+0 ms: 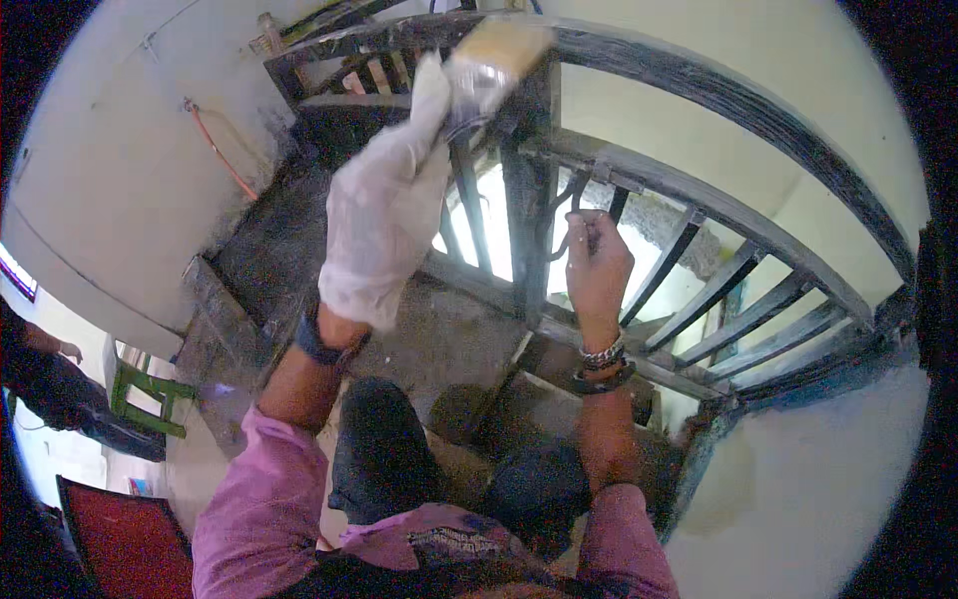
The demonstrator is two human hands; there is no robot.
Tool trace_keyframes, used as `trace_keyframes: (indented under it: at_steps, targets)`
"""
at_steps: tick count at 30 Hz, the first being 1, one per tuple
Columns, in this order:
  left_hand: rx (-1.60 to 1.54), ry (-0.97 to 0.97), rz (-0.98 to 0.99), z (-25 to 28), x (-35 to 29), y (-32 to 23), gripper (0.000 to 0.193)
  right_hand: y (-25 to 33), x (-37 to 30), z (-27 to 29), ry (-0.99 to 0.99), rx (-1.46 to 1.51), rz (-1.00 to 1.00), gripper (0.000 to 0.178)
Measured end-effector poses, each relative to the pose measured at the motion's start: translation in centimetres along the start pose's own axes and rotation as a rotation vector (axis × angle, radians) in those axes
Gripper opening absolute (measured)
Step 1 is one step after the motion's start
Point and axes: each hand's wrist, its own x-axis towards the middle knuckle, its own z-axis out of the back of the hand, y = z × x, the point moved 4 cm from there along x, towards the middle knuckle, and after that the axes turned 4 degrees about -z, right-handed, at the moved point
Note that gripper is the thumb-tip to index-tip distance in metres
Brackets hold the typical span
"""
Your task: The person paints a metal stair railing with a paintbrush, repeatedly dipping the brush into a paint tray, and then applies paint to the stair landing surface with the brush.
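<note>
My left hand (384, 205), in a white glove, is raised in front of the wooden railing and grips a wide flat paintbrush (481, 88). Its pale bristles point up and to the right, close to the dark newel post (529, 185), and the brush is slightly blurred. Whether the bristles touch the wood I cannot tell. Bare and lower to the right, my right hand (599, 250) has its fingers curled closed around a thin, dark curved piece (578, 192) beside the post, under the lower rail. The fingers hide part of that piece.
A dark curved handrail (728, 85) sweeps right above slanted balusters (709, 285). Worn dark stairs (279, 215) rise at the left beside a pale wall (110, 190). At lower left are a green stool (150, 399), a red chair (130, 539) and another person (75, 394).
</note>
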Motion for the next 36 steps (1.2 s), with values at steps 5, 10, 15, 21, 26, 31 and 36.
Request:
trace_keyframes:
  at_steps: [5,10,15,21,26,31,36]
  targets:
    - [0.215,0.295,0.103,-1.7,-1.6,0.8,0.048,1.1,-0.2,1.1,0.057,-0.043,-0.102,0.026]
    - [-0.309,0.256,-0.093,-4.0,-8.8,-0.6,0.060,2.5,-3.5,4.9,0.424,0.097,-0.061,0.030]
    - [-0.303,0.672,-0.221,-10.0,-13.9,-4.2,0.075,-1.1,-11.9,7.1,0.428,0.340,-0.321,0.032]
    - [-0.596,1.033,-0.326,-15.6,-20.3,-5.2,0.091,-6.7,-18.4,11.7,0.060,0.113,-0.382,0.032]
    - [-0.444,1.099,-0.342,-18.6,-24.4,0.1,0.074,-13.0,-29.1,20.9,0.080,-0.487,-0.893,0.030]
    - [-0.545,1.305,-0.020,-20.6,-27.4,4.4,0.068,-11.5,-45.4,28.4,-0.024,-0.829,-0.990,0.035]
    - [-0.456,1.427,-0.240,-22.1,-28.4,3.4,0.061,-5.0,-57.7,30.9,0.114,-0.830,-1.744,0.048]
